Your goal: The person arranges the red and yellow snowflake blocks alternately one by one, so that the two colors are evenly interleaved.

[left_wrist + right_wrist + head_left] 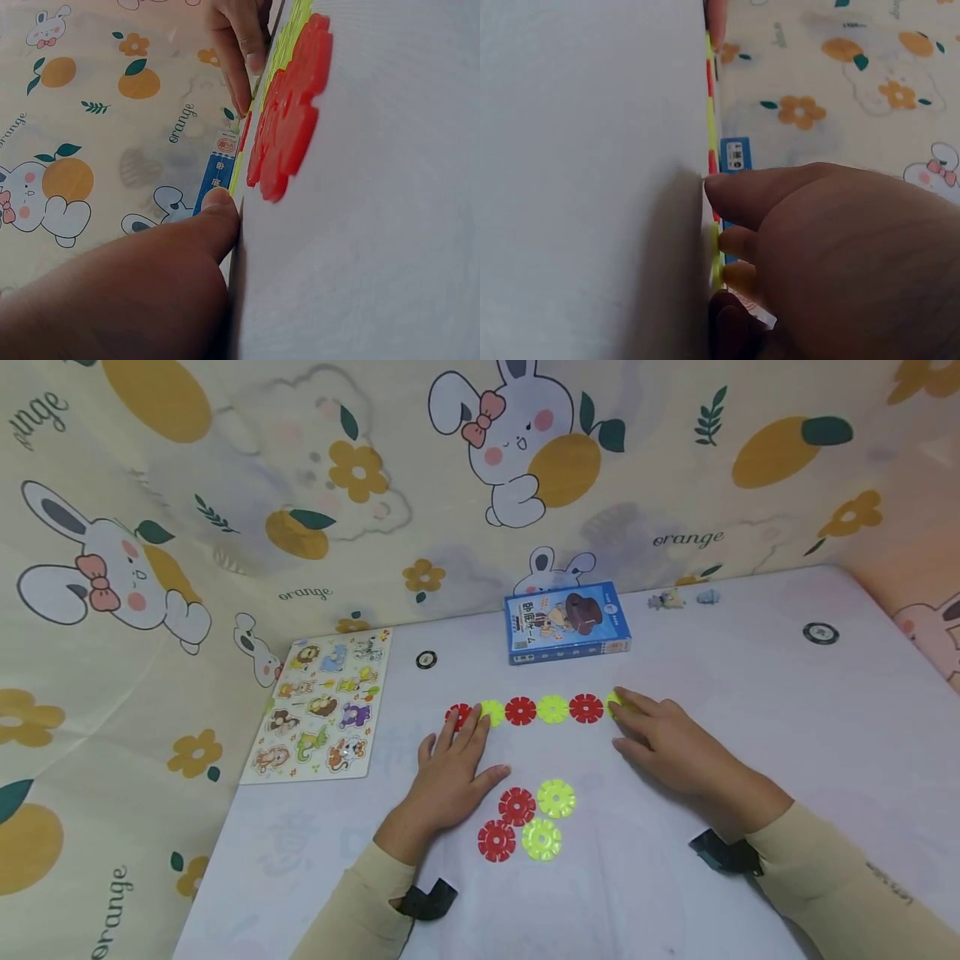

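Red and yellow notched snowflake discs form a straight row across the table, colours alternating. My left hand (450, 781) lies with fingers extended over the row's left end, fingertips at a red disc (462, 711) and the neighbouring yellow disc (492, 712). At the other end, my right hand (671, 747) reaches in from the right, its fingers resting on the last yellow disc (613, 701) and partly covering it. Between the hands, nearer me, two red discs (497, 841) and two yellow discs (557, 798) sit in a loose cluster. The left wrist view shows a red disc (292, 112) close up.
Behind the row stands a blue card-game box (567, 625). An animal picture board (318, 706) lies at the left. Black round chips, one left (426, 659) and one right (821, 633), and small figurines (667, 599) are farther back. A patterned cloth wall (465, 468) borders the table.
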Available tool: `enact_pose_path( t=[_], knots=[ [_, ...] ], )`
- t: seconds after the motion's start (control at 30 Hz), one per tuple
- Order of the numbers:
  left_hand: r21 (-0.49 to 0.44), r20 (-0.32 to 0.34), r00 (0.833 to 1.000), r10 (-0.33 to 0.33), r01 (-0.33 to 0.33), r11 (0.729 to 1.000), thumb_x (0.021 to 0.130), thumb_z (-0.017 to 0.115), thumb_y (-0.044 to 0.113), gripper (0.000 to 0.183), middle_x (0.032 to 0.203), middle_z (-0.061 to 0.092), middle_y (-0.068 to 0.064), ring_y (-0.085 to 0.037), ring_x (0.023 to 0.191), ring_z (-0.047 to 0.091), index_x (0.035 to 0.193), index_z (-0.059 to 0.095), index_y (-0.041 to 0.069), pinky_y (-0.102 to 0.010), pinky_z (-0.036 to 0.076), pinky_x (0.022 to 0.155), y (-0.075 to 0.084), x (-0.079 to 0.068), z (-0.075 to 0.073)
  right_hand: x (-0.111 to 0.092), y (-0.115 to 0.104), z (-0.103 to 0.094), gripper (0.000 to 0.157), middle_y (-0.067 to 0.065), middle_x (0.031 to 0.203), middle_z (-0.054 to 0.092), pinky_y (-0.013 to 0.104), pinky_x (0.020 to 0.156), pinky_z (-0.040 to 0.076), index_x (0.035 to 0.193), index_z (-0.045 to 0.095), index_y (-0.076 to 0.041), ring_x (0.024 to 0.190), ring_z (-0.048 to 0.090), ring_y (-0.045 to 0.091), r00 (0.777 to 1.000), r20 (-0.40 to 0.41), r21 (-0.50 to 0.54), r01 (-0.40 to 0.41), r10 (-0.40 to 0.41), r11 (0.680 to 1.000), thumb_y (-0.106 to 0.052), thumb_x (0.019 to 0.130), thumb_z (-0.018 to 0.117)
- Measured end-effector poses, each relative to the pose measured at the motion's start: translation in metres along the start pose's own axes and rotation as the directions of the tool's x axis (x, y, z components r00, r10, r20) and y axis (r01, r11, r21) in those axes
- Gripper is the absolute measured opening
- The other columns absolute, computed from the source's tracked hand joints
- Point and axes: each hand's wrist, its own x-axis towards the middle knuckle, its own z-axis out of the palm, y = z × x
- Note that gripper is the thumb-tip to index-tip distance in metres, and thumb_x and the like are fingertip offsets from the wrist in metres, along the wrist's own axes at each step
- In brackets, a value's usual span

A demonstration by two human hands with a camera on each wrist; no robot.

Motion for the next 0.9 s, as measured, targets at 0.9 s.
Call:
enact_pose_path(
  t=[0.9],
  knots=[
    [-0.001, 0.002, 1.0, 0.001, -0.001, 1.0, 0.095, 0.042, 0.056, 0.072, 0.16, 0.009, 0.005, -0.027, 0.144, -0.001, 0.154, 0.019, 0.022, -0.06, 0.012, 0.106, -0.001, -0.001, -0.002, 0.0, -0.088, 0.048, 0.064, -0.02, 0.123, 0.049, 0.039, 0.093, 0.039, 0.13, 0.058, -0.029, 0.117, 0.038, 0.004, 0.988, 0.01, 0.3, 0.147, -0.157, 0.943, -0.055, 0.074, 0.076]
  ],
)
